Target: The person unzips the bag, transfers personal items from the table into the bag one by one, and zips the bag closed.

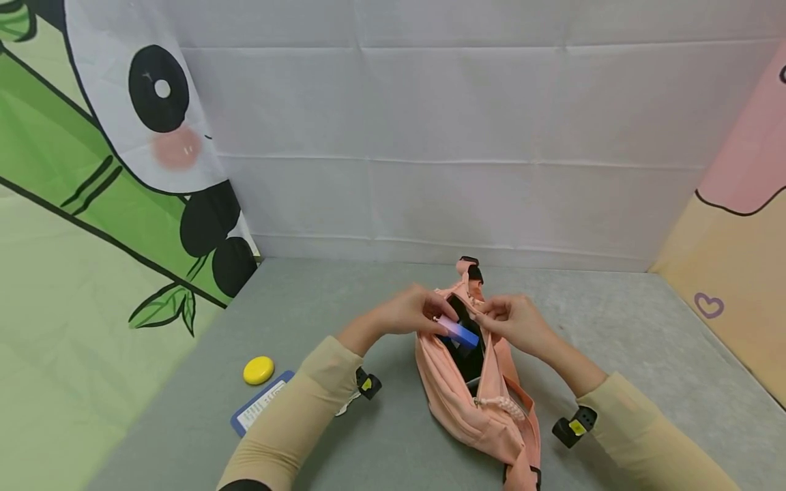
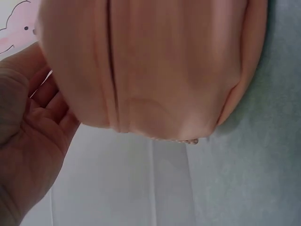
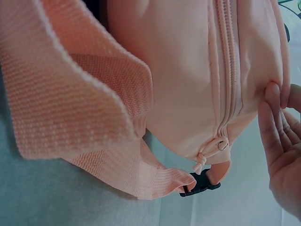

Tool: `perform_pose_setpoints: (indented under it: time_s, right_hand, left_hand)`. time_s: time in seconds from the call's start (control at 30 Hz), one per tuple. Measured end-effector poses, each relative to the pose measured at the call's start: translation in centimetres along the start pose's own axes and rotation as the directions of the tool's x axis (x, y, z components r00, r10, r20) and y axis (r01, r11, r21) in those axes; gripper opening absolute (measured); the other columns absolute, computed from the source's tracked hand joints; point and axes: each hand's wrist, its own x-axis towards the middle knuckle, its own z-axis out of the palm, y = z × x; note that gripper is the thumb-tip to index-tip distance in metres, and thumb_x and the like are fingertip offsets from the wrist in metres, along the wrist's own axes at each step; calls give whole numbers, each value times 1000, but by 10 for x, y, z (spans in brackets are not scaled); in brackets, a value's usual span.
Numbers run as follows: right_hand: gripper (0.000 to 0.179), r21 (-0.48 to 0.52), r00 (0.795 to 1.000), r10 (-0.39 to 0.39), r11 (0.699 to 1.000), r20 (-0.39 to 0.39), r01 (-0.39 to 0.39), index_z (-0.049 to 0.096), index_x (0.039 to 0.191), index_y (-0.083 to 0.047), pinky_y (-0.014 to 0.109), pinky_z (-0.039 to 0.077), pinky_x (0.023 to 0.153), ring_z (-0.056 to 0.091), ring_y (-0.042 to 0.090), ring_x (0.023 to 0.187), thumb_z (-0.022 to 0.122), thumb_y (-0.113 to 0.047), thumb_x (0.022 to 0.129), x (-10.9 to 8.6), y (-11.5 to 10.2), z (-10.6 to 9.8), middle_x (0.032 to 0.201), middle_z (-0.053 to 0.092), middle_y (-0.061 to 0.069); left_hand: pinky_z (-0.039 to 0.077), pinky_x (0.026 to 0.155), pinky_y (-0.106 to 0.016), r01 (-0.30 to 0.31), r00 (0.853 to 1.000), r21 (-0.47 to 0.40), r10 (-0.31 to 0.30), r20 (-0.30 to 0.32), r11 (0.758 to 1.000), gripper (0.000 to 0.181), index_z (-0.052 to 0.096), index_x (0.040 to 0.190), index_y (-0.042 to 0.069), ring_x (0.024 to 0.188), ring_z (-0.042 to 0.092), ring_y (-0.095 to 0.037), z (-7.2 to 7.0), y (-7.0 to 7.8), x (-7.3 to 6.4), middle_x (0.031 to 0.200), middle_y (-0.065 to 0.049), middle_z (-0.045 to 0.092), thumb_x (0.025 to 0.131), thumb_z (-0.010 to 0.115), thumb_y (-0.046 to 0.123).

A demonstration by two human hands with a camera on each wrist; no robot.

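Observation:
A peach-coloured sling bag (image 1: pixel 451 399) lies on the grey table with its main zip open and a dark inside showing. My left hand (image 1: pixel 405 312) holds a small slim pink-to-blue box (image 1: pixel 462 333) in its fingers, over the bag's opening. My right hand (image 1: pixel 516 322) pinches the opening's right edge between thumb and fingers. In the left wrist view, the bag (image 2: pixel 174 70) hides the fingertips of the left hand (image 2: pixel 35 136) and the box. In the right wrist view, the right hand (image 3: pixel 284 141) grips the rim beside a zip (image 3: pixel 228 61).
Left of the bag are a yellow round object (image 1: pixel 258 370) and a blue-edged card (image 1: pixel 263 404), partly covered by the left sleeve. A small white item (image 1: pixel 348 404) shows by the left wrist. The strap's black buckle (image 3: pixel 202 182) hangs at one end. A white cloth wall (image 1: pixel 442 136) stands behind.

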Motion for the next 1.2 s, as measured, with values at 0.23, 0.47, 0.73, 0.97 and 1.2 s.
perform_pose_setpoints:
  time_s: [0.23,0.47,0.73,0.97,1.2]
  right_hand:
    - [17,-4,1000,-11,1000,1,11,67,98,10,44,56,57,64,17,57,63,-6,95,2,2,-4,69,66,4]
    - [17,2,1000,9,1000,10,-9,67,99,9,48,55,59,64,19,58,63,-7,95,5,7,-7,69,66,4]
    - [17,11,1000,10,1000,22,-11,68,99,7,46,56,59,65,21,59,63,-8,95,8,14,-9,70,66,5]
    - [16,5,999,-18,1000,27,18,68,99,7,46,55,58,64,20,57,63,-8,95,10,16,-11,69,65,4]
    - [16,10,999,-45,999,27,45,67,98,9,43,56,56,64,17,56,62,-6,95,13,18,-15,68,65,4]
  left_hand:
    - [48,62,-21,-23,1000,58,23,9,998,15,74,102,2,68,56,-6,7,-6,9,89,-5,69,87,71,1]
    - [47,65,-19,-29,1000,131,29,0,991,15,74,102,3,71,56,-4,6,-9,17,92,-2,70,87,71,2]
    - [46,62,-21,-50,998,92,54,-42,994,18,72,105,-2,68,52,-7,6,-13,17,98,-10,68,87,72,3]
    - [46,61,-24,-61,993,54,66,-99,997,20,72,104,-2,68,52,-10,1,-12,8,103,-12,68,85,74,2]
    - [52,80,-30,-98,984,46,104,-146,994,18,73,104,1,87,62,-15,-7,-8,-7,102,-11,70,87,73,5]
